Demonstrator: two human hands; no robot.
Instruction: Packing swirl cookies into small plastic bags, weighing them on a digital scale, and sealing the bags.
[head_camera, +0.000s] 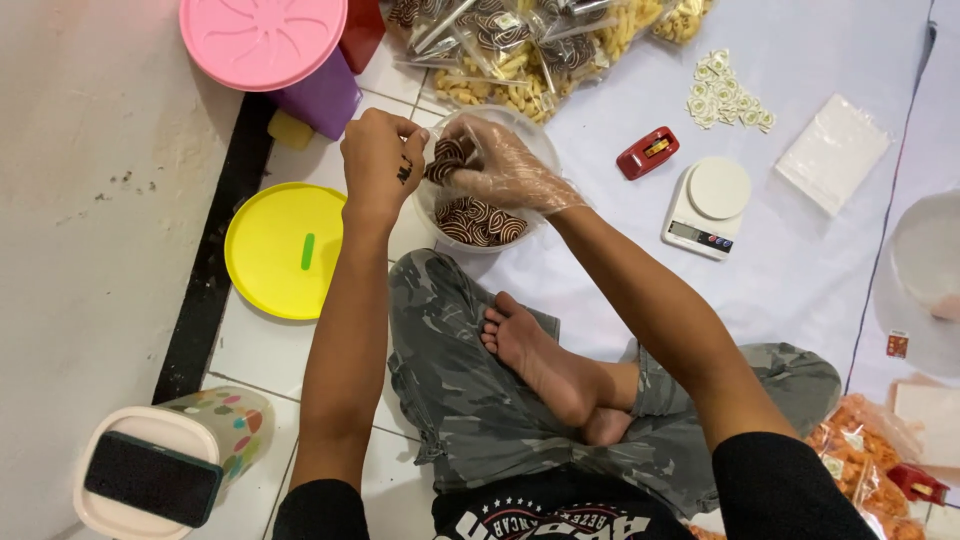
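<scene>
Nearest me I see my own crossed legs in camouflage trousers, one bare foot (545, 365) resting sole-up on my lap. At my left, low in the view, stands one spotted container (225, 425) with a white lid, and one dark phone (152, 478) lies flat on that lid. At my right edge I count two bags of orange snacks (862, 460), partly cut off by the frame. Farther out, one yellow lid (283, 250) lies flat on the tiled floor just beside my left forearm. Ahead of my knees sits one clear round tub (487, 180) holding brown-and-cream swirl biscuits (478, 222); both hands are over it and hide much of its rim. My left hand (380, 160) is bare and pinched shut on the edge of a small bag of biscuits (447, 160), while my right hand (505, 165), in a thin clear plastic glove, curls around the same bag from the other side. To the right on the white sheet lie one red tape dispenser (647, 152), one small white kitchen scale (708, 207), one stack of clear plastic bags (832, 152) and a cluster of small round stickers (727, 92), too many and too small to count. Farthest away are one pink lid (262, 38) on a purple container and a heap of packed snack bags (530, 50).
</scene>
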